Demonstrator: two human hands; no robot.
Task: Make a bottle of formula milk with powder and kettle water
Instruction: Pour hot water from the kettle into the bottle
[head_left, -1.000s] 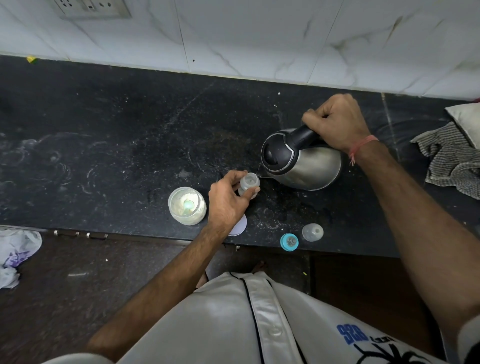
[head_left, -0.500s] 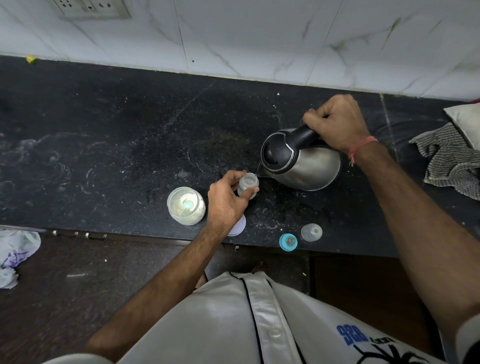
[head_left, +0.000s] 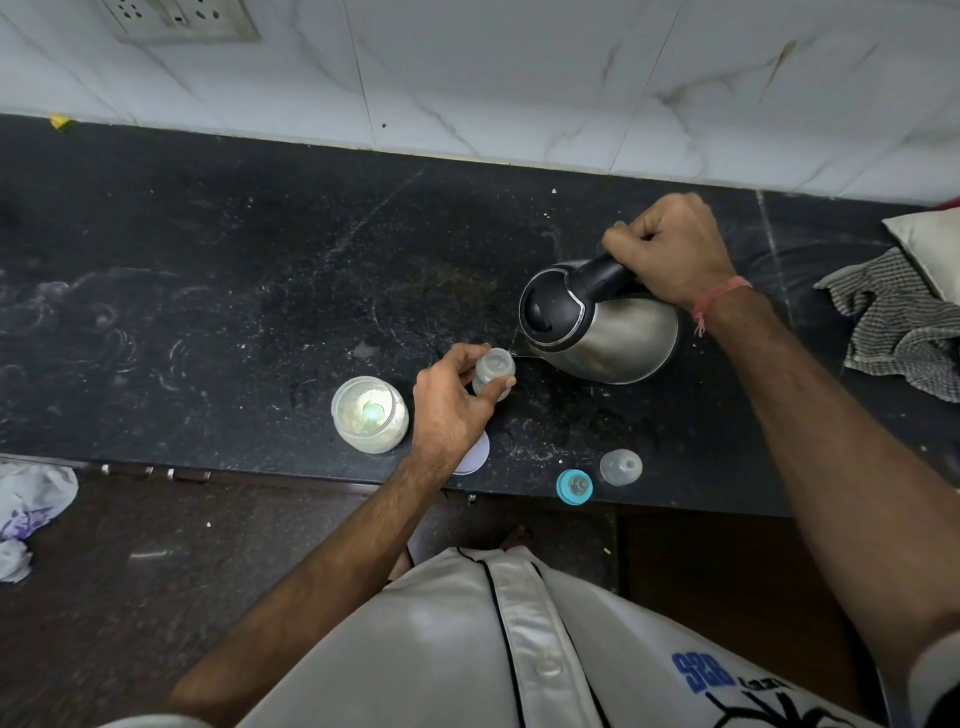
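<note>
My left hand (head_left: 449, 410) grips a small clear baby bottle (head_left: 494, 370) standing on the black counter (head_left: 234, 291). My right hand (head_left: 672, 249) holds the black handle of a steel kettle (head_left: 602, 325), tilted with its spout toward the bottle's mouth; a thin stream of water runs into it. An open jar of white powder (head_left: 370, 414) with a greenish scoop inside stands just left of my left hand. The blue teat ring (head_left: 574, 487) and clear bottle cap (head_left: 621, 466) lie near the counter's front edge.
A white round lid (head_left: 475, 457) lies partly under my left wrist. A striped cloth (head_left: 904, 325) and a pale cushion (head_left: 930, 244) sit at the right end. White tiled wall with a socket (head_left: 179, 21) runs behind. Crumpled plastic bag (head_left: 31, 506) lies on the floor, left.
Almost nothing has moved; both hands keep their grips and the kettle stays tilted at the bottle while water trickles in.
</note>
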